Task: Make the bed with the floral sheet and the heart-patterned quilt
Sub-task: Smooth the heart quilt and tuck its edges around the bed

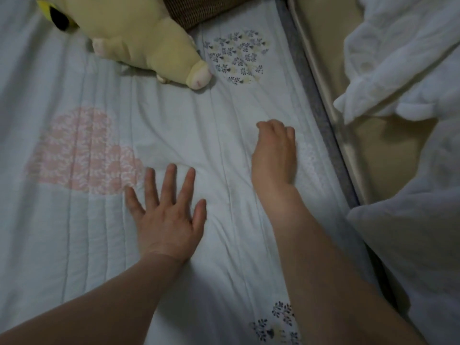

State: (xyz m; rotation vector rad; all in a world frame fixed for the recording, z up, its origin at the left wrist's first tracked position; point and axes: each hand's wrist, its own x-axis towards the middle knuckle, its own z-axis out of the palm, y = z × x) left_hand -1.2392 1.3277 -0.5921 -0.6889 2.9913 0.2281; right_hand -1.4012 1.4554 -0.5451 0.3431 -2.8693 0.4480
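The pale heart-patterned quilt [99, 232] lies spread flat over the bed and fills most of the view, with a pink heart at the left and a dark floral heart near the top. My left hand [169, 215] presses flat on it near the middle, fingers spread and straight. My right hand [275, 151] rests on the quilt further right, close to the grey bed edge [321, 115]; its fingers bend downward and their tips are hidden. The floral sheet is not visible.
A yellow plush toy [139, 38] lies on the quilt at the top, beside a brown woven pillow [199, 8]. Right of the bed edge is a tan floor strip [373, 158] with crumpled white bedding [408, 58] piled on it.
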